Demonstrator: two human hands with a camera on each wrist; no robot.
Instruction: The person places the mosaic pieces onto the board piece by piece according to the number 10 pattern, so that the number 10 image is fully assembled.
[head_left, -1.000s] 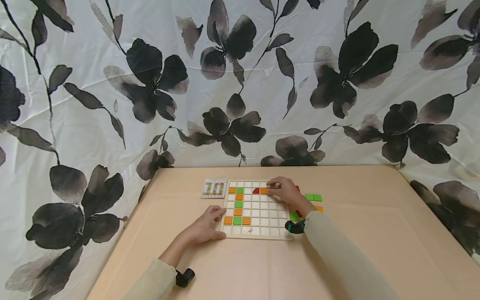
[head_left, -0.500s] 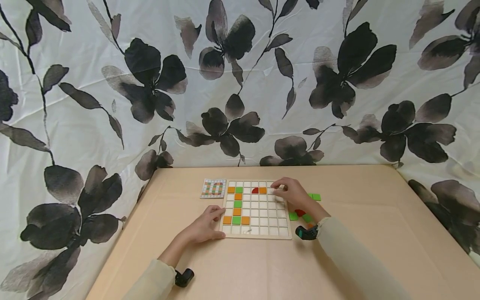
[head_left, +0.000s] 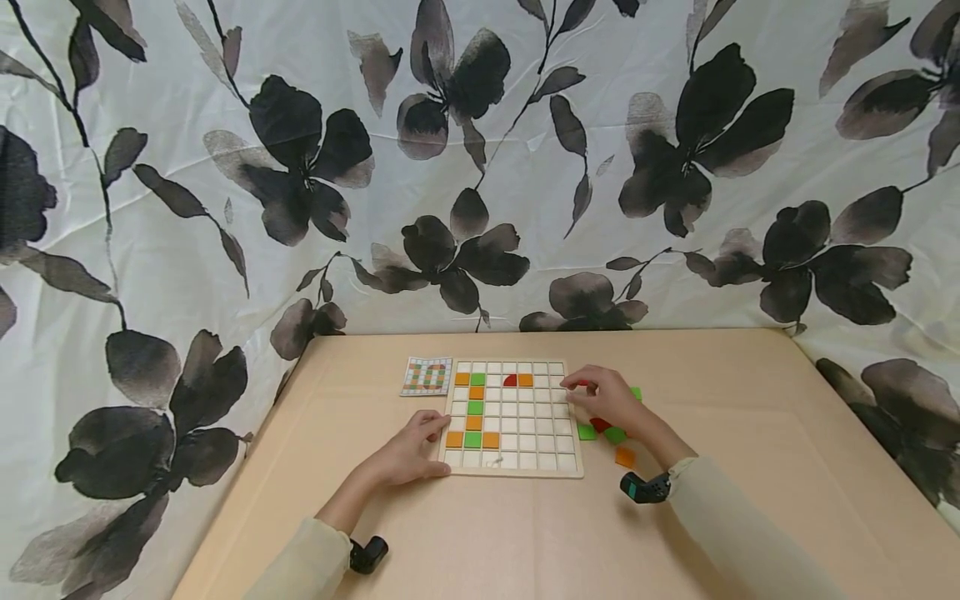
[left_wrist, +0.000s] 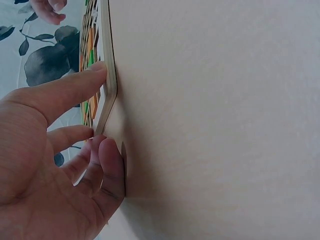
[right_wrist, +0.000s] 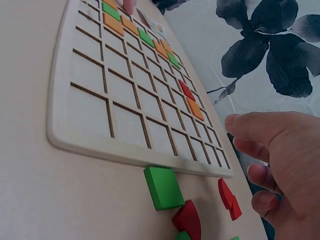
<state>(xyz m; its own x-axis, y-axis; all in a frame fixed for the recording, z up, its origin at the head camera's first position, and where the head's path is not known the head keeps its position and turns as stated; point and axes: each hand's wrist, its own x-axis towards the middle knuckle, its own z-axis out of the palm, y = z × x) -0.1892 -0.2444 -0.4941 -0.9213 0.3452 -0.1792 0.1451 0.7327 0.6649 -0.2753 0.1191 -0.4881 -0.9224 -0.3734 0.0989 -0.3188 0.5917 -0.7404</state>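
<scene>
The board, marked off in square cells, lies flat on the bench. The left hand is at its left edge, thumb at the near left corner, fingers extended and touching the edge; that grip is relaxed, with the fingers spread.

The right hand is raised just off the board's right side, over red pieces lying on the bench. Its fingers are loosely bent, with a gap between thumb and index, and nothing shows in that grip.

On the board's left part, a column alternates green and orange, with an orange tile left of its far end and one on each side of its near end. Farther right, in the far part, a red curved piece sits directly left of an orange tile.

A green square lies just beside the right edge, near a dark red piece; an orange piece is nearer. A patterned card lies at the far left corner. Floral cloth hangs behind.
</scene>
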